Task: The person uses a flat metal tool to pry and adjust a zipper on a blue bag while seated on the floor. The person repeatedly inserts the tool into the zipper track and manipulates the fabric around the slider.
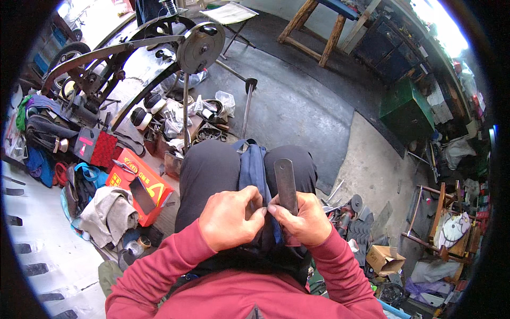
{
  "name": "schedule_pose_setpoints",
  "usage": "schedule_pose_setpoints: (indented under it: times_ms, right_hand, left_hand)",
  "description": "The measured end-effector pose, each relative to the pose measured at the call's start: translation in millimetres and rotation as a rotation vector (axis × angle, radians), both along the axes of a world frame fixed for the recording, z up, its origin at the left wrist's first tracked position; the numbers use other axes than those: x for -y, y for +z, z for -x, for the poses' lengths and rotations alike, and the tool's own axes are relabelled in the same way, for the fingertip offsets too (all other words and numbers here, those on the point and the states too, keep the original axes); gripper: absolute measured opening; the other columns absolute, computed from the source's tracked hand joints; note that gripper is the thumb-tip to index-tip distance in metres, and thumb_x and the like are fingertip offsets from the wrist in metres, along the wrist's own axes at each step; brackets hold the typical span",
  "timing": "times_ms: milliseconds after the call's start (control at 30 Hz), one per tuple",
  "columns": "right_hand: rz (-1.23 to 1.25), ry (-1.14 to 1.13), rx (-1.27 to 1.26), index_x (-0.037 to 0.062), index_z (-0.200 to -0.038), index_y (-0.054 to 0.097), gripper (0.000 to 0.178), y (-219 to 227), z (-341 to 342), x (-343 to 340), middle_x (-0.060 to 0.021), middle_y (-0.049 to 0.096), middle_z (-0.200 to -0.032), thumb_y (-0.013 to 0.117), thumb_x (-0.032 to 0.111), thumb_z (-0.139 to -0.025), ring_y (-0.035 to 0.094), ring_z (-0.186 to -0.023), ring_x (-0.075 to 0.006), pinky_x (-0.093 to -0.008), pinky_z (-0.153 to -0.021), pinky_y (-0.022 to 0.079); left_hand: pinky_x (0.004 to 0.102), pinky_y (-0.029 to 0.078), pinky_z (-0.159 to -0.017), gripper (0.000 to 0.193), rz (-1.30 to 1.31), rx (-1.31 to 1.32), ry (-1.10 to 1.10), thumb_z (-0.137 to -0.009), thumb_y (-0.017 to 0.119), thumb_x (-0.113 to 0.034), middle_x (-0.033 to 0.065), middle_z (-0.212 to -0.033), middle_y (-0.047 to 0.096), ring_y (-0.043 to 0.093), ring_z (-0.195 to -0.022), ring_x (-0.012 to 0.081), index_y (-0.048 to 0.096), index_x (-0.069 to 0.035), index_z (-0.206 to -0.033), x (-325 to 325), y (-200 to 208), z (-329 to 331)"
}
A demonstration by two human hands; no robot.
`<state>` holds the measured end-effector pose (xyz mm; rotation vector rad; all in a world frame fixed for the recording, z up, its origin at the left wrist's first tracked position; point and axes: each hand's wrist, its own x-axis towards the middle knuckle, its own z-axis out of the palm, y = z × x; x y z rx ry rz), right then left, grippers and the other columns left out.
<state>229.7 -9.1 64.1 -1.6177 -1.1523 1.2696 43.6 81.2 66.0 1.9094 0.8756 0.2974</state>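
A navy-blue cloth piece (253, 169) lies along my lap between my two knees. My left hand (229, 219) is closed with its thumb and forefinger pinched at the cloth's edge. Close beside it, my right hand (308, 219) grips a flat dark metal strip (286, 183) that stands up from the fist; its upper end is rounded and has a small hole. The strip's lower end is hidden in the hand. My right thumb tip also presses at the cloth, near the left fingertips.
At the left stands a hand-cranked machine with a round wheel (201, 48). A red-orange box (141, 186) holds a dark phone (142, 194), beside a grey cloth (109, 215). Tools and a cardboard box (385, 259) lie right; a green chest (406, 111) stands farther back.
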Motion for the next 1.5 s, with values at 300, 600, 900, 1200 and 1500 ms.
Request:
schedule_pose_setpoints:
  times_ms: [300,600,900,1200,1500]
  right_hand:
    - [0.037,-0.049,-0.095,0.0000,-0.094,0.070,0.015,-8,-2,6,0.0008,0.061,-0.069,0.070,0.015,-0.095,0.054,-0.063,-0.0067,-0.0276,-0.057,0.045]
    - [0.046,-0.114,-0.153,0.0020,-0.094,0.069,0.016,-15,-3,10,0.0024,0.062,-0.073,0.069,0.017,-0.097,0.056,-0.066,-0.0062,-0.0248,-0.060,0.044]
    - [-0.499,-0.634,-0.479,0.0057,-0.126,0.042,0.030,12,9,15,-0.0218,0.065,-0.114,0.053,0.010,-0.099,0.063,-0.066,-0.0170,-0.0264,-0.052,0.053]
    - [-0.555,-0.283,-0.102,0.0032,-0.114,0.046,0.026,-8,27,12,-0.0234,0.061,-0.124,0.061,-0.007,-0.095,0.071,-0.091,-0.0209,-0.0320,-0.078,0.061]
    - [-0.488,-0.358,-0.040,-0.0003,-0.110,0.053,0.019,-8,27,22,-0.0195,0.065,-0.118,0.061,-0.007,-0.095,0.072,-0.088,-0.0188,-0.0299,-0.077,0.059]
  left_hand:
    - [0.0286,0.049,-0.061,0.011,0.557,0.227,-0.041,-0.094,0.066,-0.008,0.0032,-0.077,0.064,0.059,-0.067,0.0094,0.065,0.001,-0.099,-9,-18,1]
    - [0.0208,0.047,-0.058,0.007,0.951,0.297,0.019,-0.097,0.065,-0.010,-0.0028,-0.082,0.061,0.057,-0.063,0.0052,0.065,-0.003,-0.100,-11,-29,6]
    - [0.0217,0.043,-0.055,0.008,0.887,0.340,0.125,-0.100,0.063,-0.012,-0.0034,-0.076,0.060,0.052,-0.060,0.0041,0.063,-0.004,-0.098,-2,-30,2]
    - [0.0191,0.042,-0.055,0.007,0.825,0.436,0.127,-0.098,0.066,-0.014,-0.0064,-0.080,0.060,0.051,-0.063,0.0011,0.065,-0.007,-0.100,6,-29,-1]
    - [0.0221,0.046,-0.068,0.005,0.835,0.353,0.184,-0.097,0.065,-0.005,-0.0040,-0.085,0.063,0.055,-0.075,0.0022,0.064,-0.001,-0.095,8,-29,0]
